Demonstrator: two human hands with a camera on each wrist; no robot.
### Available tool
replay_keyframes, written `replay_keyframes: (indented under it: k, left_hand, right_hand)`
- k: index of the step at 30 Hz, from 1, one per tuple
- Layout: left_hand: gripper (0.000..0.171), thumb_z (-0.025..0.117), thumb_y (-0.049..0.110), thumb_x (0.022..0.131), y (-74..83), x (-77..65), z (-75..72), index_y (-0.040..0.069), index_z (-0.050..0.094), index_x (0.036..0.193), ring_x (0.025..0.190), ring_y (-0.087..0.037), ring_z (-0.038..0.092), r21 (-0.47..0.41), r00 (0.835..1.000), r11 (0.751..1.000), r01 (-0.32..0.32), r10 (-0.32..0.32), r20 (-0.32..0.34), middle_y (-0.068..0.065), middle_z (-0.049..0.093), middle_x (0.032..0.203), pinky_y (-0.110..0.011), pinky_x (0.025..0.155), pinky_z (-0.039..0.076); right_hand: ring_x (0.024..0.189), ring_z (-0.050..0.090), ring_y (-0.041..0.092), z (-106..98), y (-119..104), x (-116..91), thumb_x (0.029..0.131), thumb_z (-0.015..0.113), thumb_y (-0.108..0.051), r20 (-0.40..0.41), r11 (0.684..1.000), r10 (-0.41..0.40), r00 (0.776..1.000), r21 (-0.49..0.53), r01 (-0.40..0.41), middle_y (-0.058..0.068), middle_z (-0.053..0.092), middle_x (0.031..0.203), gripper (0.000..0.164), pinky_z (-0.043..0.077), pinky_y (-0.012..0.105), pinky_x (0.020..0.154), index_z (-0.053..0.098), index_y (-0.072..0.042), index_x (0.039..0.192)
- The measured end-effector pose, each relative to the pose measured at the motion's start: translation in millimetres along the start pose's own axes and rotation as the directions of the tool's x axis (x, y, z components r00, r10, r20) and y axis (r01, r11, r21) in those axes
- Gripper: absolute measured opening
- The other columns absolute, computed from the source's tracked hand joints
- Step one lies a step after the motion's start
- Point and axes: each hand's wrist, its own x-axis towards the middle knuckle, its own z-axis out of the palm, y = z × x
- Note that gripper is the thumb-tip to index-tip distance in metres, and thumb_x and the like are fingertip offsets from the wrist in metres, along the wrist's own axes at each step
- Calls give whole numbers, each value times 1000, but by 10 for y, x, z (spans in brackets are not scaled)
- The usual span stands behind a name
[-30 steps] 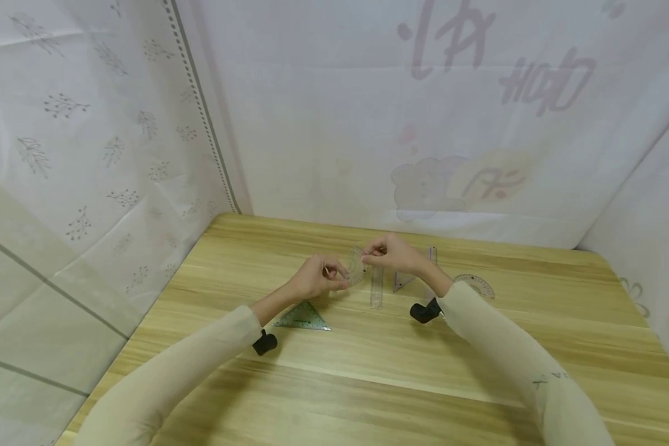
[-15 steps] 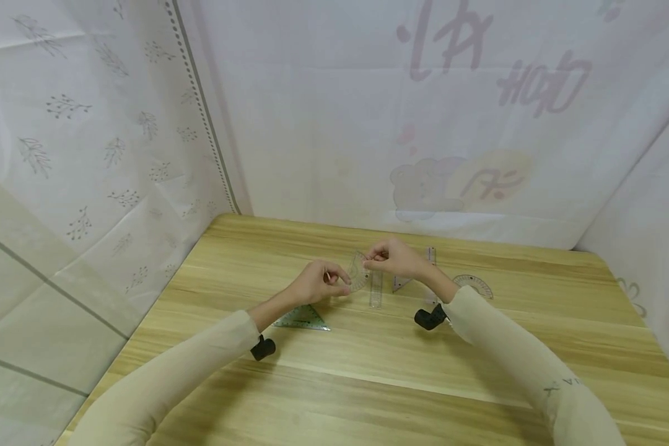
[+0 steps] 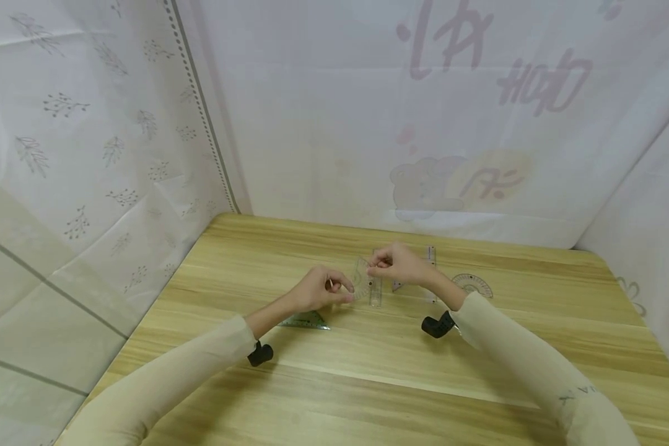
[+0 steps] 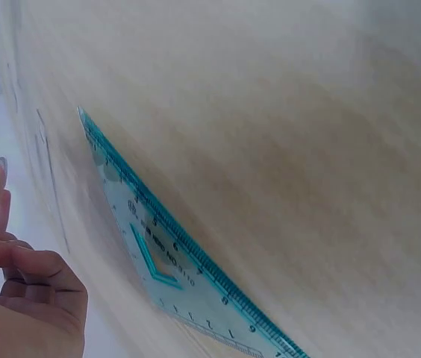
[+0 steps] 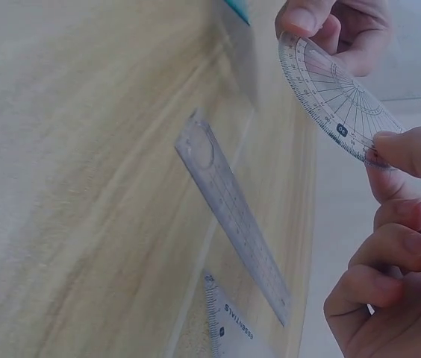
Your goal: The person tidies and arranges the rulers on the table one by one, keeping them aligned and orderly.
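A clear protractor (image 5: 337, 104) is held up between both hands above the table. My left hand (image 3: 324, 288) pinches one end of it between thumb and finger. At the other end, my right hand (image 3: 399, 264) pinches it near the rounded edge. In the right wrist view both sets of fingertips show on the plastic. Just below the left wrist lies a green-edged set square (image 4: 166, 246), flat on the wood. A clear straight ruler (image 5: 233, 216) lies on the table under the right hand.
Beyond the right forearm a second protractor (image 3: 472, 284) lies on the wooden table (image 3: 368, 384). A clear set square (image 5: 233, 328) and another ruler (image 3: 432, 254) are partly hidden by the right hand. A patterned cloth (image 3: 312, 124) hangs behind the table's far edge.
Both hands, still holding the protractor, have moved slightly nearer and to the right in the head view. The left arm now covers more of the green set square.
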Motion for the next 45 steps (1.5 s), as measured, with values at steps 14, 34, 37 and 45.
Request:
replay_keyframes:
  k: [14,34,37,45]
  left_hand:
    - [9,80,9,90,63,-101,94,5,78,97,58,-5,41,-5,997,1000,14,-14,71,3,51,68,-22,58,39]
    - [7,82,8,87,156,-292,202,8,76,92,59,-5,40,13,992,1000,27,-29,123,6,46,67,-21,57,37]
    - [8,82,10,87,167,-323,219,12,76,91,57,-4,40,44,990,998,34,-40,133,8,45,66,-21,56,37]
    - [7,83,9,87,161,-387,261,9,77,89,55,-3,38,38,992,999,19,-23,127,7,46,65,-21,55,36]
  right_hand:
    - [51,29,6,67,-40,-186,98,70,-13,36,999,-21,999,32,20,-7,38,58,13,28,23,51,76,-5,89]
    - [50,26,7,243,-74,-304,95,72,-8,68,988,30,997,150,-40,-8,36,55,10,28,23,50,77,-6,86]
    - [49,25,6,278,-77,-325,94,72,-6,63,991,4,998,131,-12,-8,35,55,9,27,23,50,77,-5,87]
    - [48,26,6,341,-127,-379,95,71,-8,76,987,21,997,157,-33,-8,35,55,8,26,22,48,77,-5,90]
